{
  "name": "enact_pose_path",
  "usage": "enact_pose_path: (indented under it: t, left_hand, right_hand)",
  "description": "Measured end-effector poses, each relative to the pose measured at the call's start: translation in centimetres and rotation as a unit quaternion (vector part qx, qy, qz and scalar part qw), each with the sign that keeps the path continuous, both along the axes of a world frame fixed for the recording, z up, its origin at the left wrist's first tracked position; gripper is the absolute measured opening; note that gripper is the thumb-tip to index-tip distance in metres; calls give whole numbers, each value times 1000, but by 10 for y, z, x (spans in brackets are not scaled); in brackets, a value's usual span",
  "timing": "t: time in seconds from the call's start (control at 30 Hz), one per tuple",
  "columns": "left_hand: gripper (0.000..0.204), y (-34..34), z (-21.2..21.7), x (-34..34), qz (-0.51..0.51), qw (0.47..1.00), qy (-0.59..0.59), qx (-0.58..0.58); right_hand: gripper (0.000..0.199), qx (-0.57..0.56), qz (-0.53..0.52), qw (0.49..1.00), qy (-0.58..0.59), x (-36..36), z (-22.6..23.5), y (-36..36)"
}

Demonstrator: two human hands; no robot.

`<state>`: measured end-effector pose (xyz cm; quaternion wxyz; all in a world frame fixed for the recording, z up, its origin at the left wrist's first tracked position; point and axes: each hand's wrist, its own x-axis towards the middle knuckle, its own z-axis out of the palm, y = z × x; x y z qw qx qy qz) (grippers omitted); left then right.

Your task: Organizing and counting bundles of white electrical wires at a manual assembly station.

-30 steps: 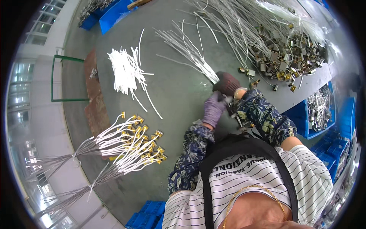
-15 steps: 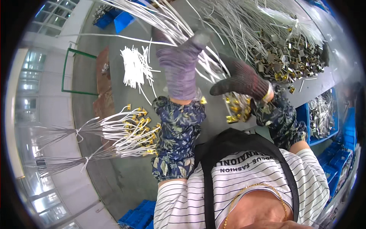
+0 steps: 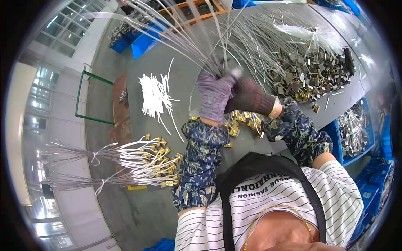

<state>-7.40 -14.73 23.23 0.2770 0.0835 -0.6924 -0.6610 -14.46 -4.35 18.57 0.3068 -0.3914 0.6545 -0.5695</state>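
Observation:
My left hand (image 3: pixel 214 93), in a purple-grey knit glove, is closed round a bundle of thin wires (image 3: pixel 180 35) at mid-table. The grey wires fan up and away to the far left. My right hand (image 3: pixel 250 97), in a dark maroon glove, presses against the left from the right side, its fingers curled at the same bundle and partly hidden. Below the gloves, gold metal terminals (image 3: pixel 235 129) with short white leads stick out toward me.
White tubing pieces (image 3: pixel 153 95) lie left of my hands. Two tied wire bundles (image 3: pixel 144 163) with gold ends rest nearer at left. A large heap of terminal-ended wires (image 3: pixel 312 73) covers the far right. A blue bin of wires (image 3: pixel 356 125) stands at right.
My hands have come together on the bundle; earlier the right was apart with its thumb spread. The wires now stand gathered and fanned, and the gold ends sit just below the gloves.

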Motion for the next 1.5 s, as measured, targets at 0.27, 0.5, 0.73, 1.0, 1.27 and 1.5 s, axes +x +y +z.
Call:
enact_pose_path:
  t: [0.27, 0.5, 0.73, 1.0, 1.27, 1.5]
  left_hand:
    - [19, 13, -13, -3, 15, 993, 116, -31]
    - [50, 26, 2, 17, 113, 838, -52, -531]
    - [65, 31, 8, 75, 190, 893, 125, -389]
    - [71, 24, 10, 30, 43, 986, 141, -74]
    - [39, 28, 71, 30, -48, 988, 114, -93]
    - [16, 36, 96, 37, -37, 991, 106, -79]
  right_hand:
    - [96, -205, 59, 974, 74, -47, 69, 12]
    - [35, -65, -46, 981, 175, 2, 133, -1]
    - [15, -204, 5, 976, -70, 2, 120, -9]
    - [25, -231, -8, 970, -79, 36, 158, 1]
    - [96, -248, 64, 965, 46, 2, 205, 17]
    - [59, -340, 170, 895, 234, 16, 282, 11]
